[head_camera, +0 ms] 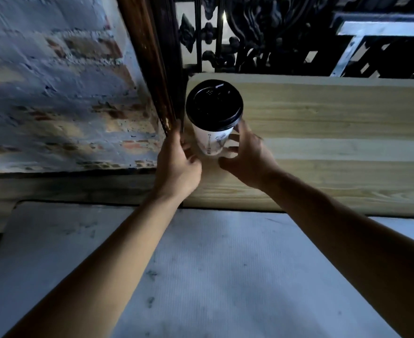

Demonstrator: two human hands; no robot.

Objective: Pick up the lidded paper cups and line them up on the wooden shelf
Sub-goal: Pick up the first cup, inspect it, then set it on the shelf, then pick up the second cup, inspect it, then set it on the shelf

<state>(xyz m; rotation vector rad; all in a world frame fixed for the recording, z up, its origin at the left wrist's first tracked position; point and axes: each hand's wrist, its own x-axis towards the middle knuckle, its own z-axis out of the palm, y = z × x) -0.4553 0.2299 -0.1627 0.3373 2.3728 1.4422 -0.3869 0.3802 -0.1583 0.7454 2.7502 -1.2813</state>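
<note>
One white paper cup [209,140] with a black lid [213,104] stands upright at the left end of the light wooden shelf [323,132], close to the dark wooden frame. My right hand [247,157] wraps the cup's right side; its fingers lie on the cup wall and the thumb sits in front of the base. My left hand [176,164] is just left of the cup's base with loosely curled fingers. Whether they touch the cup I cannot tell. No other cups are in view.
A painted brick wall [54,93] fills the left. A dark wooden frame [157,81] stands between the wall and the shelf. Black ornate ironwork [262,32] runs behind the shelf. A pale grey surface [201,276] lies below the shelf, under my forearms.
</note>
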